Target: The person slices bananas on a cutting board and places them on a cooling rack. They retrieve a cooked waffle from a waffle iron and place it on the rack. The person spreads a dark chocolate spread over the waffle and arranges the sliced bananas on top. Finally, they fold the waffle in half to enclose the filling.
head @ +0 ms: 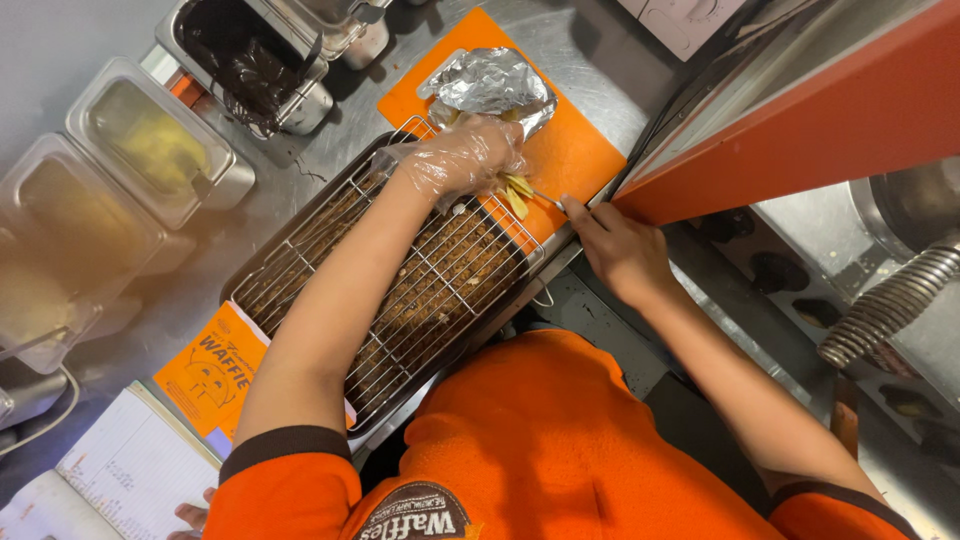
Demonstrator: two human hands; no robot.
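I look straight down over my orange shirt (pixel 540 440) at a steel counter (pixel 90 40). The biggest thing on it is a dark tray (pixel 245 272) with a wire rack (pixel 440 290) on top, running from 8 o'clock up toward the centre; brown crumbs show through the bars.

At 10 o'clock stand three steel tubs: the first tub (pixel 155 140) holds something pale yellow, the second tub (pixel 55 230) something tan, and the third tub (pixel 245 65), near 11 o'clock, something dark.

At 12 o'clock lies an orange board (pixel 575 155), its near edge just beside the rack. A crumpled foil (pixel 490 80) packet sits on the far end of the board.

At 3 o'clock an orange panel (pixel 800 120) slants across, with a ribbed metal hose (pixel 890 300) below it.

At 8 o'clock an orange leaflet (pixel 215 375) lies beside an open notebook (pixel 130 465).

My left hand (pixel 465 155), in a clear plastic glove, is curled down over pale yellow strips (pixel 515 195) at the board's near edge, pressing on them. My right hand (pixel 620 250) is bare, just to the right of the strips, fingers closed narrowly around a thin knife (pixel 548 198) whose tip touches them. The knife is mostly hidden by my fingers.

At 7 o'clock, fingertips (pixel 190 515) of another hand rest on the notebook's edge.
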